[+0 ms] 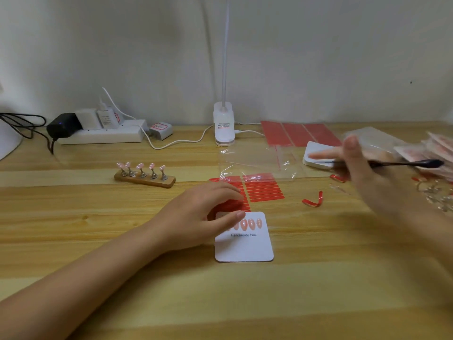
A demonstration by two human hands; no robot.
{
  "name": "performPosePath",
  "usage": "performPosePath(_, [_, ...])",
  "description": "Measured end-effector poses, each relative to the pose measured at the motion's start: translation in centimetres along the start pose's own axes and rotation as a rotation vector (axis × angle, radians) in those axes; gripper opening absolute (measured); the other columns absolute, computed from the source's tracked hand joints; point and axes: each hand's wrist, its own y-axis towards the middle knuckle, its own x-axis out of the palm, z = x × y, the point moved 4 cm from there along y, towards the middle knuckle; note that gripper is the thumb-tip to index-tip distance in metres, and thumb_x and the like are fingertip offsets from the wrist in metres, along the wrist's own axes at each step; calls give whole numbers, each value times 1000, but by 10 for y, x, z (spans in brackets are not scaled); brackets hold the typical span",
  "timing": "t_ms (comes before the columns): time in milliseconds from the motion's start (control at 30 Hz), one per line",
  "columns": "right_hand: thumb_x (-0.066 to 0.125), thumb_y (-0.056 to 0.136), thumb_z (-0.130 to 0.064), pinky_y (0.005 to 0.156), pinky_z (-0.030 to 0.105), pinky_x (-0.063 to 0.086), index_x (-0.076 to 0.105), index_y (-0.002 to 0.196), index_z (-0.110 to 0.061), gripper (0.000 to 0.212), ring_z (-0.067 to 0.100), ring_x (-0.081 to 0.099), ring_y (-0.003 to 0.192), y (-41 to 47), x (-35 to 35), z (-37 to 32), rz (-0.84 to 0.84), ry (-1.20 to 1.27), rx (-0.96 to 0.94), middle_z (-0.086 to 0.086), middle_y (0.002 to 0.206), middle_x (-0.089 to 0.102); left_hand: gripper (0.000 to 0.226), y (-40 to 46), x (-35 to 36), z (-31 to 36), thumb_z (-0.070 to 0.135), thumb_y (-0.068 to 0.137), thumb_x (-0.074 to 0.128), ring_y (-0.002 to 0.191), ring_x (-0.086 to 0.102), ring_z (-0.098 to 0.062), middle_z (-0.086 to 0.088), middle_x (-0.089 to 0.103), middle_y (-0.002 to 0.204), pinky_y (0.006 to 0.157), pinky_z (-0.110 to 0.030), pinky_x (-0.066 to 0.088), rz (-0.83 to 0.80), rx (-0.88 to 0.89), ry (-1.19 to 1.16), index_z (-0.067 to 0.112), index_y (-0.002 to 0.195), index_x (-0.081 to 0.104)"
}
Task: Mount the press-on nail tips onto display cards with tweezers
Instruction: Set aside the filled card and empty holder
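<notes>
Nearest the camera, the left hand [196, 217] reaches across the wooden counter [122, 278] to a white card [245, 244] printed "Handmade Nail". Its fingers [230, 190] curl loosely over the red adhesive strips [264, 190] just beyond the card, while the thumb tip presses on the card's upper left part, at the row of pink nail tips [251, 224] mounted there; the left end of that row is hidden under the thumb.

Off to the right, the blurred right hand [367, 177] grips a dark tool [404, 164], probably tweezers, with one finger stretched out over a stack of blank cards [315, 155]. Exactly how the other fingers close cannot be told through the blur.

A clear bag [257, 163] lies between the strips and the stack. A curl of red backing [313, 201] lies right of the strips. Left of centre stands a wooden holder [144, 179] bearing five pink tips on stands. Along the pale wall [318, 57] sit a white power strip [103, 136] with chargers, a clip lamp [223, 123] and larger red sheets [299, 133]. Packets [436, 153] pile at the far right edge.
</notes>
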Motion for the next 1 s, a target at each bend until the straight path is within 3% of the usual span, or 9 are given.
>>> performPosePath(67, [29,82,-57,55,6,40,68,89,-33,46,-2,55,57,-5,24,-10,-80,250,12,-10,59,59,52,-1,5,-2,52,83,43,118,41,5,13,54,127,99,-17,33,-3,-18,26,23,123,57])
performPosePath(133, [50,78,-43,54,15,46,72,83,-20,32,4,58,56,-11,40,-12,-74,337,1,-3,63,64,52,-2,7,-4,52,83,42,121,39,4,14,52,129,101,-20,34,0,-36,35,25,125,56])
performPosePath(267, [71,76,-21,61,16,52,71,82,-24,7,6,67,58,-17,61,-3,-46,263,-12,-5,66,71,51,-4,8,-5,51,83,42,122,38,5,15,51,130,102,-20,33,-3,-46,30,27,126,55])
performPosePath(333, [73,75,-20,60,16,52,69,78,-25,7,7,67,57,-18,67,1,-54,291,20,-6,66,71,49,-3,8,-6,47,85,39,121,37,7,16,51,130,102,-18,31,-3,-54,0,27,125,56])
performPosePath(467, [75,61,-38,60,12,50,67,72,-22,22,3,67,60,-15,69,1,-82,331,43,-12,69,70,45,-3,9,-8,41,86,40,120,36,8,18,50,130,101,-17,32,-7,-61,-12,28,125,56])
performPosePath(633, [80,68,-13,64,10,51,69,75,-19,15,0,67,67,-15,70,4,-112,290,32,-14,75,71,33,-3,8,-8,28,93,51,120,38,7,16,50,131,101,-19,34,5,-37,-3,27,125,56])
performPosePath(800, [79,69,-17,57,7,44,70,69,-20,9,-1,64,61,-18,70,2,-71,230,-15,-13,71,69,37,-4,9,-8,35,89,47,118,37,9,19,50,128,97,-12,32,19,-33,-7,27,124,58])
performPosePath(1000, [77,74,-12,60,17,50,72,73,-12,5,4,63,68,-19,69,-6,-64,23,-213,-9,69,68,32,-3,8,-7,24,92,54,119,38,8,16,51,130,99,-13,31,24,-27,3,25,124,58])
